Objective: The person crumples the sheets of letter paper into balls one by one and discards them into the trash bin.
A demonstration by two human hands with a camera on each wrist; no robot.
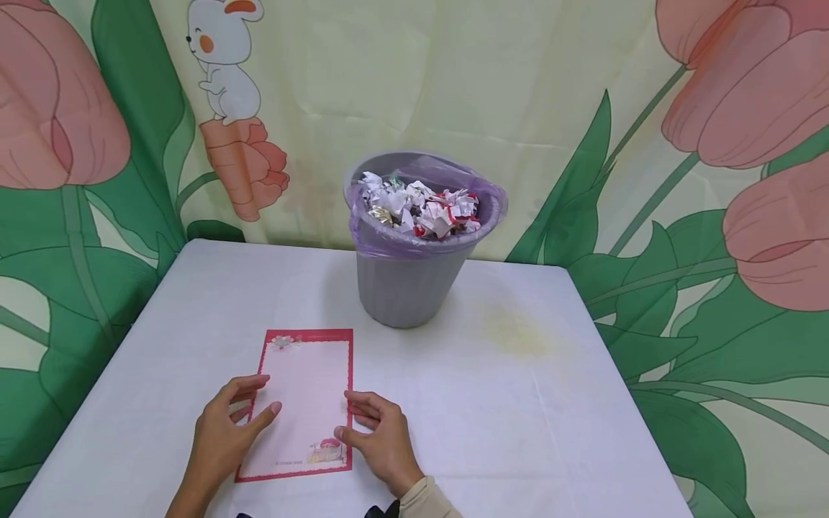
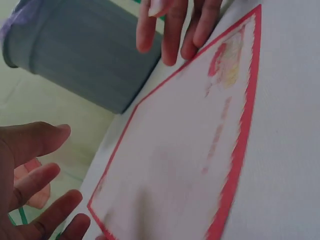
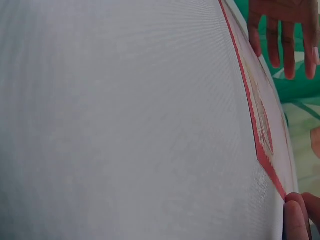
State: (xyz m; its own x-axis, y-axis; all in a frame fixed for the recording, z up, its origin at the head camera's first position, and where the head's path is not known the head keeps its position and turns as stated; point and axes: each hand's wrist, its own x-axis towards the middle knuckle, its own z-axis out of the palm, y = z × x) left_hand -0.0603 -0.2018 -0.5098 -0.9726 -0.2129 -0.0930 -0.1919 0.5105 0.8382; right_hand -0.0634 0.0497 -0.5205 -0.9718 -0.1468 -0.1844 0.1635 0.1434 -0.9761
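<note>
A sheet of letter paper (image 1: 301, 403) with a red border lies flat on the white table, flowers printed at its top left and a small picture at its lower right. Over its left edge my left hand (image 1: 227, 432) is spread, thumb apart from the fingers and nothing between them. My right hand (image 1: 382, 435) is at the right edge, its fingertips against the border and its thumb over the paper near the printed picture. In the left wrist view the right hand's fingers (image 2: 172, 35) point down at the paper's edge.
Behind the paper stands a grey bin (image 1: 414, 288) with a purple liner (image 1: 401, 244), heaped with crumpled paper (image 1: 430, 208). The white table (image 1: 505, 432) ends at a curtain (image 1: 453, 86) printed with tulips and a rabbit.
</note>
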